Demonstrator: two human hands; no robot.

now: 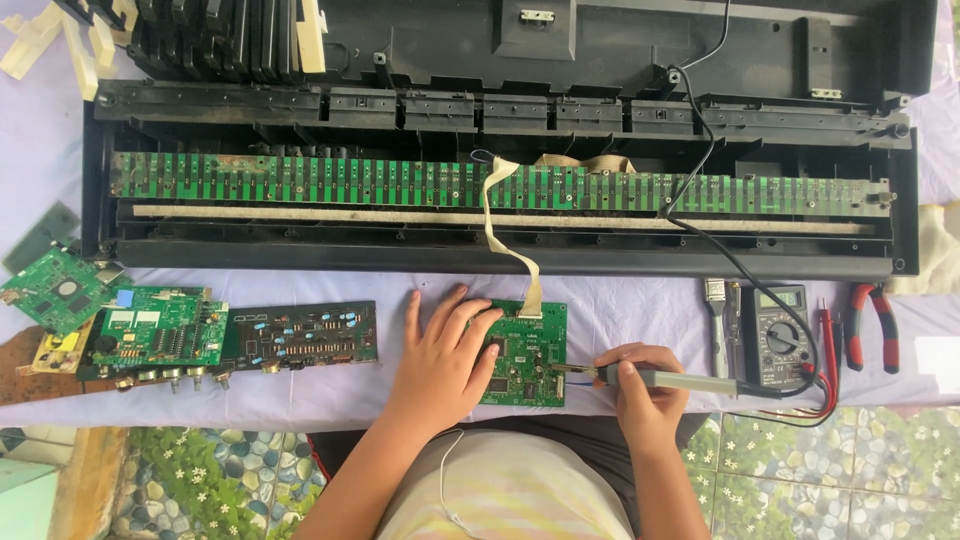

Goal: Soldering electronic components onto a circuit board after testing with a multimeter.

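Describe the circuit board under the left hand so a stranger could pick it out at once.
Start from the long opened keyboard lying across the table, and follow its pale ribbon cable down toward the person. It ends at a small green board, pressed flat by the left hand while the right hand touches a soldering iron to its edge. The other boards lie uncabled, far left.

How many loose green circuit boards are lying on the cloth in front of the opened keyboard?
3, maybe more hidden. One board under the left hand beside the soldering iron in the right hand; one square board far left; one board beside it.
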